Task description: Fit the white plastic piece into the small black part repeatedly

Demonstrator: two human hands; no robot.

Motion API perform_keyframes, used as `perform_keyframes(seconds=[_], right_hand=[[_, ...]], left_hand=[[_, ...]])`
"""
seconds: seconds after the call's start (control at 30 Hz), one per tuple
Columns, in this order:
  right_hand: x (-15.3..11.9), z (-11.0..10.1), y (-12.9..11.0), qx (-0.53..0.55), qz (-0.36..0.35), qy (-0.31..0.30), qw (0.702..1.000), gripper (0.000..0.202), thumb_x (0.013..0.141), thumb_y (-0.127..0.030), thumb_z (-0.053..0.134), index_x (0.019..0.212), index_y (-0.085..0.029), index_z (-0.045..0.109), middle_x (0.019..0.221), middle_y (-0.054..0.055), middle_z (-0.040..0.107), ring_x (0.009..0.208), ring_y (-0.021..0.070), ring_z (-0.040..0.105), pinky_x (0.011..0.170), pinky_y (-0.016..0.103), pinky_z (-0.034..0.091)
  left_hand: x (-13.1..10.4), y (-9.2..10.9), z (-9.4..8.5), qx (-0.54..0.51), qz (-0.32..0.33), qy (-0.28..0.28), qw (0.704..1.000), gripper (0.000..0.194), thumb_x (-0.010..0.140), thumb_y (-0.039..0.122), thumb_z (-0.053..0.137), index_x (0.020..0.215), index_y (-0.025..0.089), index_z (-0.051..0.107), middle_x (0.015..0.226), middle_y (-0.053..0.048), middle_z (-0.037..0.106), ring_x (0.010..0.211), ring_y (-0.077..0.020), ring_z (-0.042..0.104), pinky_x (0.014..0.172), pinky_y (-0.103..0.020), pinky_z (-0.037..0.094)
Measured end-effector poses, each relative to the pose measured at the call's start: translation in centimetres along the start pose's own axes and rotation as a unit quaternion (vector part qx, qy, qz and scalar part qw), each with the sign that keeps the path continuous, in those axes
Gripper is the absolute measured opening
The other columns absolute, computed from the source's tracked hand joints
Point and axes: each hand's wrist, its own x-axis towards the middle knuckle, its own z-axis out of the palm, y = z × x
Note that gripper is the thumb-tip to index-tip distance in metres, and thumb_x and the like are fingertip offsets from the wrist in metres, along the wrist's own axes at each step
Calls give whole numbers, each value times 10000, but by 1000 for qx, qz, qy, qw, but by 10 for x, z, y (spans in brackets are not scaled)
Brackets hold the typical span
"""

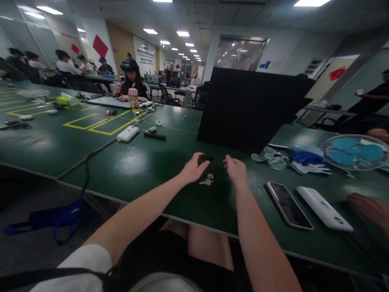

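Note:
My left hand (193, 168) is closed round a small black part (207, 159), its thumb on top. To the right of it, my right hand (235, 169) hangs over the table with fingers curled together; whether anything small is between them is hidden. On the green table (182, 202), just below the black part, lie a small round pale piece (210, 176) and a pale piece with a shaft (207, 182).
A large black panel (243, 109) stands behind my hands. Rightward are a phone (288, 205), a white device (324, 208), a fan (354, 152) and another person's hand (369, 207). A white box (128, 133) and black bar (154, 136) lie left.

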Motion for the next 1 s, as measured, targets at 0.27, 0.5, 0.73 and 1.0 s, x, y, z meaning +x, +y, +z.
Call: perform_keyframes(seconds=[0.27, 0.5, 0.73, 1.0], right_hand=[[-11, 5, -11, -155, -93, -270, 946, 306, 767, -439, 765, 1008, -254, 797, 959, 51, 764, 814, 210, 698, 670, 306, 504], [-13, 9, -19, -118, -72, -163, 977, 152, 805, -342, 730, 895, -221, 749, 895, 50, 747, 796, 210, 689, 710, 336, 527], [-36, 33, -46, 12, -230, -51, 972, 187, 878, -396, 691, 915, -223, 752, 964, 74, 707, 789, 200, 660, 675, 330, 541], [-45, 43, -57, -55, -294, -123, 946, 140, 911, -308, 645, 944, -248, 768, 884, 33, 720, 753, 179, 651, 685, 320, 511]], left_hand=[[-6, -52, -66, 43, -44, 84, 995, 506, 923, 384, 643, 1378, 209, 508, 1237, -101, 667, 1077, -232, 659, 970, -425, 541], [-15, -35, -50, 102, -13, 12, 995, 514, 876, 313, 699, 1362, 256, 541, 1246, -70, 693, 1104, -249, 672, 975, -408, 539], [-19, -32, -43, 105, -16, -27, 994, 526, 856, 369, 719, 1343, 263, 552, 1169, -50, 729, 1034, -235, 705, 912, -372, 564], [-20, -29, -44, 93, -4, -59, 994, 543, 843, 373, 717, 1352, 263, 563, 1145, -55, 731, 1013, -229, 704, 903, -366, 562]])
